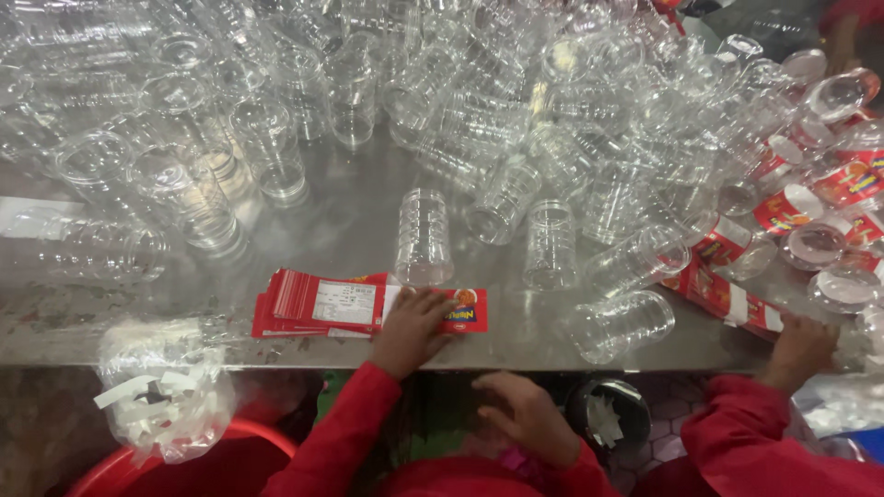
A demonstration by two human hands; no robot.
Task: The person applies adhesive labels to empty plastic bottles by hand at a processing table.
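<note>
The left hand (412, 329) lay flat, fingers spread, pressing on the top sheet of a stack of red labels (318, 304) without closing round it. The right hand (527, 414) hung below the table edge, fingers loosely curled and holding nothing that could be made out. The stack sat at the near edge of the steel table (350, 230), its long axis running left to right along that edge, with the top label (460, 308) slid out towards the right. A plastic bag of white paper strips (164, 387) hung off the edge at the left, above a red tub (184, 465). At the right, another person's hand (799, 348) rested on the table edge beside labelled jars (727, 296). Farther back, clear plastic jars (424, 235) stood upright just beyond the stack, and a jumbled heap of them filled the far side.
</note>
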